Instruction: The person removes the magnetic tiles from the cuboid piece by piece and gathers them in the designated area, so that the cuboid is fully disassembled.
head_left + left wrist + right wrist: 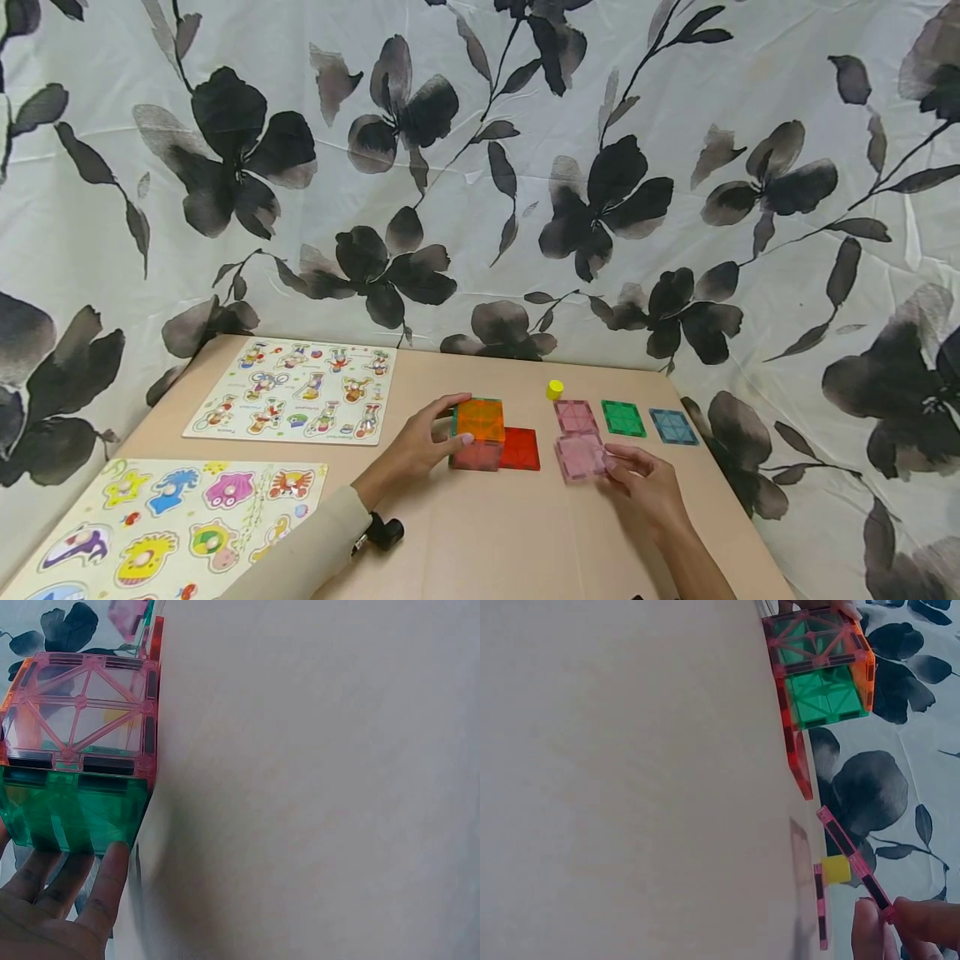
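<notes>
I see a small cube of translucent magnetic tiles [477,433] standing near the middle of the worktop [487,533], its top face orange, a pink face toward me and a green wall on its left side. My left hand [420,446] rests against that cube: the thumb lies along the top edge and the fingers [105,877] lie fairly straight against the green wall, pressing rather than wrapping round it. A red tile [520,448] lies flat on the worktop, touching the cube's right side.

To the right of it, my right hand [645,483] pinches a pink tile [581,456] by its near right corner between thumb and fingertips [919,919]; the right wrist view shows this tile tilted, one edge lifted off the surface. Just behind it a second pink tile [575,416] lies flat, then a green tile [623,418] and a blue tile [673,427] in a row to the right, each apart from the next. A small yellow cylinder [554,388] stands just behind the flat pink tile.

On the left half of the worktop lie two peg puzzle boards, one farther back [296,390] and one at the near left corner [172,521]. A white cloth with black flowers [480,167] hangs behind and around everything.
</notes>
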A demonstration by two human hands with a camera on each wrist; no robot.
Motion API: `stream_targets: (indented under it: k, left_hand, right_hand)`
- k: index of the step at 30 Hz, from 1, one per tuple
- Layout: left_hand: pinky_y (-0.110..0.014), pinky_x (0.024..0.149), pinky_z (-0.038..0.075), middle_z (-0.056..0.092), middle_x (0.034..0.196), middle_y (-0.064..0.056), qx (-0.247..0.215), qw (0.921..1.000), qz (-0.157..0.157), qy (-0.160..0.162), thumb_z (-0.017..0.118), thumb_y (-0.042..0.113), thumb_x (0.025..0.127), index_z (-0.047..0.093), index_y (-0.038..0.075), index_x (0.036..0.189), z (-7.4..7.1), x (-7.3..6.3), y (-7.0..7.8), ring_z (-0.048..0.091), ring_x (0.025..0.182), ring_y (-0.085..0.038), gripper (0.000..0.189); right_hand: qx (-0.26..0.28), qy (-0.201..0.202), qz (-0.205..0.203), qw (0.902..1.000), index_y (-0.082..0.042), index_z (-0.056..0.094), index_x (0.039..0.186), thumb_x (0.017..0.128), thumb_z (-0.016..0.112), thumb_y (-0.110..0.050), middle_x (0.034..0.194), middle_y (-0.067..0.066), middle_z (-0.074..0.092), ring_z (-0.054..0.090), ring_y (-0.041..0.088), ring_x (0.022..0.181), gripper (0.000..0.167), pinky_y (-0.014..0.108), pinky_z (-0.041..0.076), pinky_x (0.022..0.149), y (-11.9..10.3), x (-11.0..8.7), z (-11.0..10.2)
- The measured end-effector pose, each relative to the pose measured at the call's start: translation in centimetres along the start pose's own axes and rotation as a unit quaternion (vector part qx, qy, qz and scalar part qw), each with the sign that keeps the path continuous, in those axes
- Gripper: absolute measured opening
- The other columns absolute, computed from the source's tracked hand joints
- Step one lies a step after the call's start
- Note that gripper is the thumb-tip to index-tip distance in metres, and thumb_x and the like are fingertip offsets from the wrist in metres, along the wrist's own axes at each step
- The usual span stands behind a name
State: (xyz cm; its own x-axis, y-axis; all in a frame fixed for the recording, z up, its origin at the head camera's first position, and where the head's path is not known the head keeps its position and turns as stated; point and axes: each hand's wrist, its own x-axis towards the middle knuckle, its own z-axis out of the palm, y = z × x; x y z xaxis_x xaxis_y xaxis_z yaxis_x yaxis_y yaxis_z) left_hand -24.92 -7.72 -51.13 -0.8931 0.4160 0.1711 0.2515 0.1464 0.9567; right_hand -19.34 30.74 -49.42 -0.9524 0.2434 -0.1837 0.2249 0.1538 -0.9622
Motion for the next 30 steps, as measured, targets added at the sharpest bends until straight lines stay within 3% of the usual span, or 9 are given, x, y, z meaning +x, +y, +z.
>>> stream_targets:
  k: [9,14,20,25,30]
  left_hand:
    - [-0.036,0.105,0.060,0.046,0.162,-0.015,0.004,1.0000,0.002,0.003,0.076,0.013,0.099,0.047,0.017,0.159,0.0,-0.1,0.2,0.049,0.143,-0.039,0.067]
    - [-0.040,0.107,0.059,0.045,0.163,-0.014,0.010,0.9999,-0.001,0.003,0.076,0.013,0.100,0.046,0.014,0.160,0.0,0.0,0.2,0.048,0.145,-0.039,0.068]
    - [-0.033,0.102,0.060,0.045,0.163,-0.015,0.005,1.0000,-0.003,0.001,0.076,0.014,0.099,0.046,0.014,0.160,0.0,0.1,0.3,0.050,0.144,-0.039,0.068]
    - [-0.032,0.102,0.061,0.046,0.162,-0.015,0.004,1.0000,-0.003,0.000,0.076,0.014,0.099,0.046,0.015,0.160,0.0,0.2,0.3,0.050,0.144,-0.040,0.068]
    - [-0.040,0.106,0.060,0.047,0.162,-0.014,0.013,0.9999,-0.001,0.003,0.076,0.014,0.099,0.047,0.016,0.159,0.1,0.2,0.2,0.050,0.143,-0.038,0.066]
  right_hand:
    - [0.016,-0.010,0.016,0.9997,0.008,0.062,0.140,0.101,0.064,0.006,0.107,0.016,0.079,0.081,0.025,0.091,0.038,0.036,0.067,0.083,1.3,-0.3,-0.5]
    - [-0.081,0.001,-0.010,0.9967,0.005,0.068,0.133,0.100,0.068,0.003,0.113,0.019,0.079,0.079,0.022,0.095,0.033,0.032,0.067,0.081,1.5,-0.7,-0.9]
    - [-0.211,0.019,-0.069,0.9749,-0.005,0.074,0.128,0.099,0.074,-0.007,0.122,0.018,0.078,0.078,0.026,0.103,0.029,0.029,0.066,0.081,0.9,-1.4,-1.0]
    - [-0.242,0.015,-0.114,0.9635,-0.013,0.076,0.128,0.098,0.077,-0.012,0.126,0.011,0.077,0.073,0.030,0.118,0.030,0.033,0.063,0.094,0.1,-1.3,0.0]
    - [-0.237,-0.002,-0.134,0.9622,-0.015,0.075,0.131,0.097,0.076,-0.006,0.132,0.007,0.074,0.068,0.031,0.126,0.035,0.043,0.060,0.105,-0.7,-0.7,1.9]
